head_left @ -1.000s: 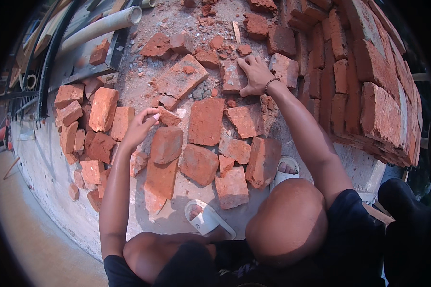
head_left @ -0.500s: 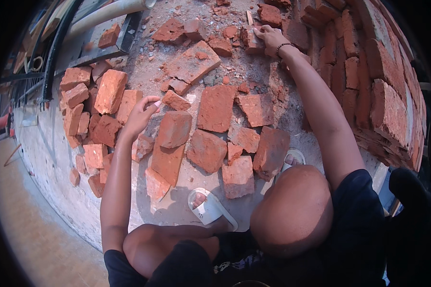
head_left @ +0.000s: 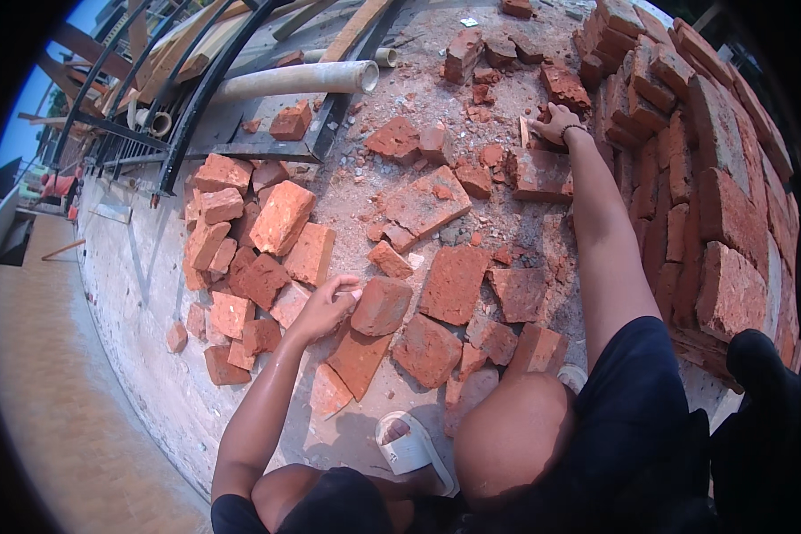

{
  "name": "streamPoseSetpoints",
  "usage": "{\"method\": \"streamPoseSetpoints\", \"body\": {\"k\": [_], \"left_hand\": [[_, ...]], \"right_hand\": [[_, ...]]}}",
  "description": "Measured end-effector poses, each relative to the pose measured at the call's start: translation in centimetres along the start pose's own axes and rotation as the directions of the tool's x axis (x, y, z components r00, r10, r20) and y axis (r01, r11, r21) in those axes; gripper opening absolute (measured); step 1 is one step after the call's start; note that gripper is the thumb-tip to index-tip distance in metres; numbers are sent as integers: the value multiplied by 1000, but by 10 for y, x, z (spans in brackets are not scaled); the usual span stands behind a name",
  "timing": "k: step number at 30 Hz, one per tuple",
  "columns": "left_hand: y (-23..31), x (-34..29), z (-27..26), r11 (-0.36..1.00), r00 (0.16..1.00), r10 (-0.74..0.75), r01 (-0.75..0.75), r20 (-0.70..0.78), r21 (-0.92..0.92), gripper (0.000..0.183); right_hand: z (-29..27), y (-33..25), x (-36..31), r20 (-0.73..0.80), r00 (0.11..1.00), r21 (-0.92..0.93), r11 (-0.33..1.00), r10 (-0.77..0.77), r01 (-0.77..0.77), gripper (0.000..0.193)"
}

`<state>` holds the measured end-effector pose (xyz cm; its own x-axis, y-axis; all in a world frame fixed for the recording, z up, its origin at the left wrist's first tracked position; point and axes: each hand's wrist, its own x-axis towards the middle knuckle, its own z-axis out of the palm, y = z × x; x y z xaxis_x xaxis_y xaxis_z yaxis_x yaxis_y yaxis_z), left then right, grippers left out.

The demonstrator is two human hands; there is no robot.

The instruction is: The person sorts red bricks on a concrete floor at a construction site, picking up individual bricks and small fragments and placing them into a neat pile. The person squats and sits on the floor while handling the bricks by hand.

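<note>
My right hand [head_left: 556, 125], a dark beaded bracelet at its wrist, reaches far forward with its fingers partly spread. It is close to a dark red broken brick [head_left: 564, 86] and a thin wood sliver [head_left: 524, 133]; whether the fingertips touch either is unclear. Just nearer lies a long brick [head_left: 539, 174]. My left hand [head_left: 327, 307] hovers open, fingers loosely bent, beside a rounded brick piece [head_left: 382, 306] that rests on a longer brick [head_left: 359, 363]. Nothing shows in its fingers.
A tall brick stack [head_left: 730, 205] stands at the right. Broken bricks [head_left: 258, 280] are heaped at the left. A pale pipe [head_left: 294, 82] and black metal frame [head_left: 182, 125] lie far left. My sandalled foot [head_left: 405, 445] is near the bricks.
My view has shifted, so the bricks sit lower and further right. My right hand has left the long brick and moved beyond it, toward the dark broken one. The left hand stays beside the rounded piece.
</note>
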<state>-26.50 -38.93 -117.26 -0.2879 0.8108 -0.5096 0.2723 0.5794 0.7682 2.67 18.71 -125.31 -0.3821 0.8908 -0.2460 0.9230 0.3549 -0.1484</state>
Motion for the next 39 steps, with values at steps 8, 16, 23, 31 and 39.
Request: {"method": "streamPoseSetpoints", "body": {"k": [8, 16, 23, 31, 39], "left_hand": [[-12, 14, -2, 995, 995, -95, 94, 43, 20, 40], [27, 53, 18, 985, 988, 33, -58, 152, 161, 48], [25, 34, 50, 842, 980, 186, -196, 70, 502, 85], [14, 26, 53, 809, 974, 220, -213, 53, 548, 75], [10, 22, 53, 792, 968, 252, -212, 10, 572, 75]], "right_hand": [[14, -10, -20, -40, 989, -114, 983, 142, -146, 87], [35, -26, -60, -278, 959, -215, 969, 58, -121, 77], [67, -148, -291, 300, 644, 28, 681, -704, 732, 97], [56, -187, -283, 669, 419, -294, 300, -614, 908, 138], [41, -168, -288, 365, 423, -335, 307, -830, 891, 115]]}}
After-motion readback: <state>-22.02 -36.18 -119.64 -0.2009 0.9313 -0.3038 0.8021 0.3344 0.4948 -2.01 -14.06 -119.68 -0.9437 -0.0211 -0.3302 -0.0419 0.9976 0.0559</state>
